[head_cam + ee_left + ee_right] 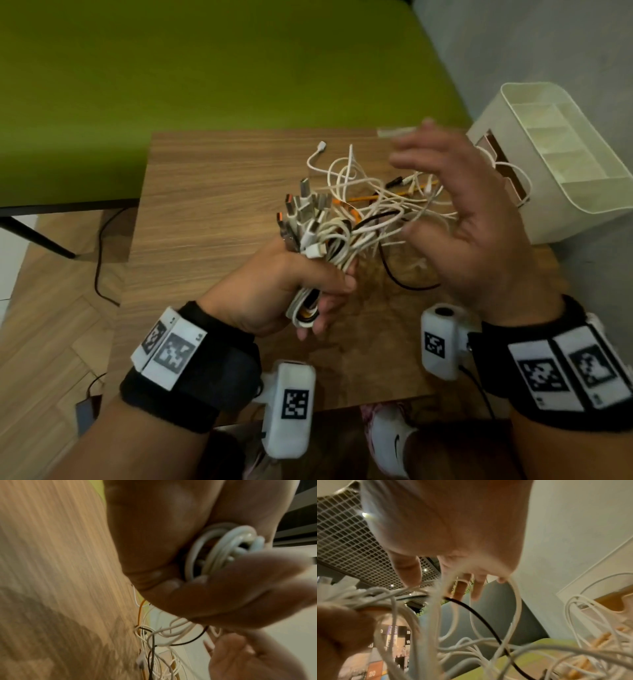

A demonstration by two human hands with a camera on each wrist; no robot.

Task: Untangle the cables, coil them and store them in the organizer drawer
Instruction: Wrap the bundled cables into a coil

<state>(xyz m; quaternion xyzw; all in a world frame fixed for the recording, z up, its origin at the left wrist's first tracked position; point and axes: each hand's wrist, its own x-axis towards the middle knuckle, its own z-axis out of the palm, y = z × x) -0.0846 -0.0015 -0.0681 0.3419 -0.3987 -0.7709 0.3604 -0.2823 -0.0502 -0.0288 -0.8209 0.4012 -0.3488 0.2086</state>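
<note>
Two hands work a tangle of cables above a wooden table, with a white organizer at the right.

The organizer (561, 164) stands at the table's (212, 192) right edge; its top compartments look empty, and white cable loops trail into its front opening, whose inside is hard to make out. The left hand (284, 291) grips a bunch of cables (329, 236) with fingers curled round it, plugs sticking up above the fist. The rest of the tangle, white, orange and black, lies loose on the table behind. The right hand (466, 219) hovers over it, blurred, fingers spread and relaxed; strands run near them, but whether any is touched cannot be told.
</note>
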